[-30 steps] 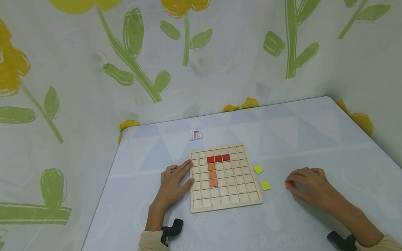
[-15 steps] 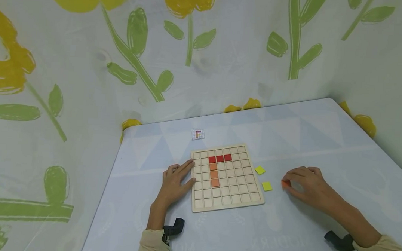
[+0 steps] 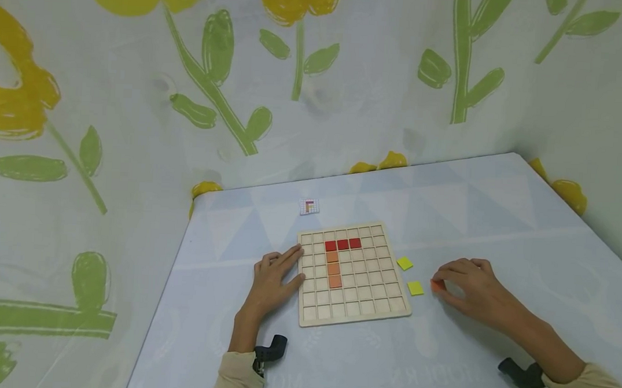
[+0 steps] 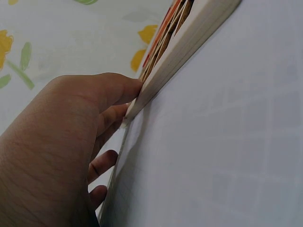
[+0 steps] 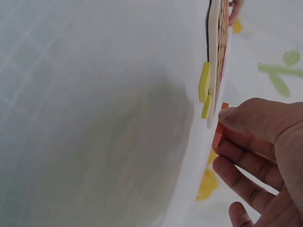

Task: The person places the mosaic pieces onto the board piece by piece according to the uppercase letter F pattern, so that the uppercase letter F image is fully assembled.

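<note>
My right hand [image 3: 471,288] pinches an orange square tile [image 3: 436,286] between thumb and fingers, just right of the yellow tiles. In the right wrist view the thumb lies over the tile's [image 5: 219,132] face and the lower fingers spread apart. A wooden grid board [image 3: 355,311] lies flat in the middle of the table. Set in its cells are a row of red tiles [image 3: 342,244] and a column of orange tiles [image 3: 334,269] below the row's left end. My left hand [image 3: 270,282] touches the board's left edge with thumb and fingertips, fingers extended.
Two yellow tiles [image 3: 415,288] lie on the white table [image 3: 360,370] beside the board's right edge. Behind the board is a small card [image 3: 309,206] printed with a coloured grid pattern. A flower-printed curtain [image 3: 358,74] rises behind the table.
My right hand has moved a little left, bringing the orange tile closer to the yellow tiles. My left hand stays at the board's edge, and the tiles on the board are unchanged.
</note>
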A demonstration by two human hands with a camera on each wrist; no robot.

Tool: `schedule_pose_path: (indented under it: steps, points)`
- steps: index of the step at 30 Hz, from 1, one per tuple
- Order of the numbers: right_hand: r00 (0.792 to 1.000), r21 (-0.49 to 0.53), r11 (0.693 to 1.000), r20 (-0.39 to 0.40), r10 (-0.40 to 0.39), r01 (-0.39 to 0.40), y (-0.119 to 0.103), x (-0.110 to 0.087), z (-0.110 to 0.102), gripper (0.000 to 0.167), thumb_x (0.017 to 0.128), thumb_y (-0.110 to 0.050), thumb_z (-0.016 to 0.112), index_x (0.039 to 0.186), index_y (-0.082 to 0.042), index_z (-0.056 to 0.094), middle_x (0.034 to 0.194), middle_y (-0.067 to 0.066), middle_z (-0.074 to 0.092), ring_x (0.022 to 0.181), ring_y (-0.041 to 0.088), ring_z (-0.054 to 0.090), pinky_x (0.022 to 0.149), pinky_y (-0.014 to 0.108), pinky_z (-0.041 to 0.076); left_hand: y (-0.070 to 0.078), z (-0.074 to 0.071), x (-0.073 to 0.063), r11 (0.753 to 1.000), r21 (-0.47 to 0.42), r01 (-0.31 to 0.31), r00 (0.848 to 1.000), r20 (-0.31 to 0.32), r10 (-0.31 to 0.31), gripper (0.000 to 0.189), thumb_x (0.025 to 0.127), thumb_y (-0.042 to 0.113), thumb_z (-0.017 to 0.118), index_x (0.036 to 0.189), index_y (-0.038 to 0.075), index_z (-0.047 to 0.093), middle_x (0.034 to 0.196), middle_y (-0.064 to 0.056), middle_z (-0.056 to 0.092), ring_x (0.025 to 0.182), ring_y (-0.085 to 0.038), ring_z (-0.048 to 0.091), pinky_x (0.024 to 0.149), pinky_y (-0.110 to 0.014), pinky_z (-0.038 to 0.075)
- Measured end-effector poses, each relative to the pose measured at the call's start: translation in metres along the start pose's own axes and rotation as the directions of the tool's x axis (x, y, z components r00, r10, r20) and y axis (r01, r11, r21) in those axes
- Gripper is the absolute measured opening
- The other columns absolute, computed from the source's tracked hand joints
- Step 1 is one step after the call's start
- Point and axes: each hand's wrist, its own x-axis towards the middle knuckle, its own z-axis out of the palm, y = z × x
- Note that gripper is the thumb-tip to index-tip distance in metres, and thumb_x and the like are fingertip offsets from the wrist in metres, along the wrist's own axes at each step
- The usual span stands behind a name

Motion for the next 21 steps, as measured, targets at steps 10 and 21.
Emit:
schedule_pose_path:
  steps: [10, 21]
  points:
    - [0.999, 0.006, 1.0, 0.032, -0.004, 0.004, -0.006, 0.005, 0.003, 0.027, 0.068, -0.01, 0.09, 0.085, -0.023, 0.073, 0.092, -0.01, 0.066, 0.09, 0.016, 0.061, 0.084, 0.052, 0.037, 0.003, -0.002, 0.0, 1.0, -0.007, 0.007, 1.0, 0.007, -0.007, 0.061, 0.098, 0.045, 0.057, 0.154, 0.026, 0.043, 0.159, 0.015, 0.035, 0.131, -0.027, 0.036, 0.105, -0.05, 0.02]
    - [1.0, 0.009, 1.0, 0.027, -0.014, 0.014, -0.014, 0.009, 0.005, 0.026, 0.068, -0.009, 0.09, 0.086, -0.019, 0.074, 0.092, -0.007, 0.067, 0.09, 0.017, 0.061, 0.084, 0.052, 0.038, 0.003, -0.002, 0.0, 1.0, -0.003, 0.017, 1.0, 0.011, -0.017, 0.062, 0.097, 0.046, 0.057, 0.154, 0.027, 0.043, 0.158, 0.018, 0.033, 0.132, -0.027, 0.036, 0.105, -0.05, 0.021]
